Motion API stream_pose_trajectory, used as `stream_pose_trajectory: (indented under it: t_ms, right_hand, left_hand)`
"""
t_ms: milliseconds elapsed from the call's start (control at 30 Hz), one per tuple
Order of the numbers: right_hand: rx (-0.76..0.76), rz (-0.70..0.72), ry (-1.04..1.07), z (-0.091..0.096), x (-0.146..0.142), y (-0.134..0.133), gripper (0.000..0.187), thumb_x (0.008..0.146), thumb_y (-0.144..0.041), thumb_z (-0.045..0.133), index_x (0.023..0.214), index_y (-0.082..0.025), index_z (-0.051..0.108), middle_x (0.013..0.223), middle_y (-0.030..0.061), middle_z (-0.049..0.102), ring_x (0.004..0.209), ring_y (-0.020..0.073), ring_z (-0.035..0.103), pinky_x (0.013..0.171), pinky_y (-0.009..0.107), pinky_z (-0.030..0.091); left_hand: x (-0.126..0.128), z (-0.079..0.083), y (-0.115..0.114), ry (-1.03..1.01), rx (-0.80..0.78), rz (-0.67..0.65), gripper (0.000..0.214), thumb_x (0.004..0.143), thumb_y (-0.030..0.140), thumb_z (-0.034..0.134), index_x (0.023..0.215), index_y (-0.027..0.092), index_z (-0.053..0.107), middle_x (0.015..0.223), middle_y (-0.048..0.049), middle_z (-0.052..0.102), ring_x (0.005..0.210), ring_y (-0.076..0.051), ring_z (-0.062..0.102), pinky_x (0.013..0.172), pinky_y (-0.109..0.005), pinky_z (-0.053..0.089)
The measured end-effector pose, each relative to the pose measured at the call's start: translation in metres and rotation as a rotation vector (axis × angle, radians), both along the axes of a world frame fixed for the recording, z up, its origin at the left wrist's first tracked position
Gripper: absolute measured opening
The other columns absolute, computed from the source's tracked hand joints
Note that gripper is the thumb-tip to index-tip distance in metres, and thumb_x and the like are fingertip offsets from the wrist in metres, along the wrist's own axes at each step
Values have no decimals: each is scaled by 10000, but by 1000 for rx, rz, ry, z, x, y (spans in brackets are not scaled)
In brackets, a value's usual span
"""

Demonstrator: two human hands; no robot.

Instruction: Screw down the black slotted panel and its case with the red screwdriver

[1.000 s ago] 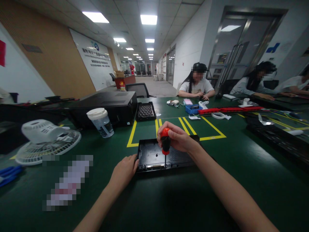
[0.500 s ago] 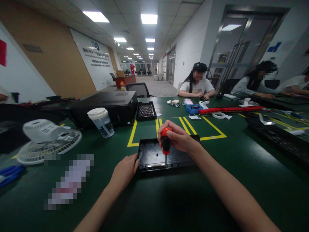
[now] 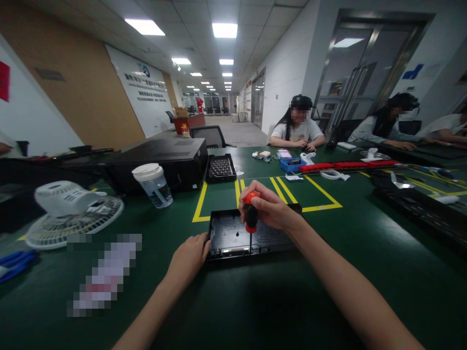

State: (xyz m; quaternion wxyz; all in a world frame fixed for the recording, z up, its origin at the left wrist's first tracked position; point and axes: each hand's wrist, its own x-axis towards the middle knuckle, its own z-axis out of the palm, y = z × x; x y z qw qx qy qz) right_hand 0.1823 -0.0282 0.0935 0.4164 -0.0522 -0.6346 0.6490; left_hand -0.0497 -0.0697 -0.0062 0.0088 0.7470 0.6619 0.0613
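A shallow black plastic casing (image 3: 233,236) lies on the green table in front of me. My right hand (image 3: 268,209) is wrapped round a red and black screwdriver (image 3: 250,216), held upright with its tip down near the casing's front edge. My left hand (image 3: 189,255) rests against the casing's left front corner, fingers curled onto its rim.
A small white fan (image 3: 69,211) and a lidded clear cup (image 3: 153,184) stand at the left, a black box (image 3: 160,163) and a tray of small parts (image 3: 220,168) behind. Yellow tape lines (image 3: 277,189) mark the table. Other people sit at the far side and right, with blue and red items.
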Motion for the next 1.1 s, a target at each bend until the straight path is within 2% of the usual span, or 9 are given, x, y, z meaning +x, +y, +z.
stream_pose_trajectory:
  t_ms: [433, 700, 867, 1000, 1100]
  right_hand:
    - [-18, 25, -5, 2, -2, 0, 182, 818, -295, 572, 893, -173, 460, 853, 18, 528, 717, 119, 555, 644, 302, 507]
    - [-10, 36, -48, 4, -6, -3, 211, 807, -309, 585, 890, -152, 473, 782, 11, 544, 666, 120, 574, 645, 293, 493]
    - [-41, 25, -74, 5, -6, -5, 187, 856, -327, 503, 952, -167, 498, 824, 27, 557, 651, 130, 575, 639, 299, 474]
    - [-62, 33, -75, 4, -8, -5, 240, 851, -369, 493, 970, -162, 520, 814, 35, 565, 630, 129, 571, 631, 286, 466]
    - [-81, -22, -40, 2, -11, -4, 240, 867, -362, 462, 973, -159, 530, 818, 35, 565, 617, 116, 556, 610, 263, 463]
  left_hand:
    - [0, 0, 1, -3, -6, -3, 409, 898, 347, 321, 1185, 140, 526, 1087, -117, 630, 966, -217, 594, 797, -321, 464]
    - [0, 1, 0, -5, -3, -2, 410, 898, 347, 319, 1196, 151, 522, 1096, -109, 628, 972, -209, 591, 816, -320, 465]
    - [1, 2, -1, 48, 40, -49, 425, 900, 338, 305, 1174, 111, 538, 1047, -132, 639, 942, -232, 595, 797, -339, 470]
    - [3, 6, -3, 64, 51, -42, 406, 894, 319, 323, 1175, 118, 538, 1055, -131, 634, 947, -230, 588, 806, -338, 461]
    - [5, 9, -4, 75, 83, -27, 400, 891, 305, 339, 1206, 128, 510, 1074, -128, 619, 950, -217, 581, 811, -321, 450]
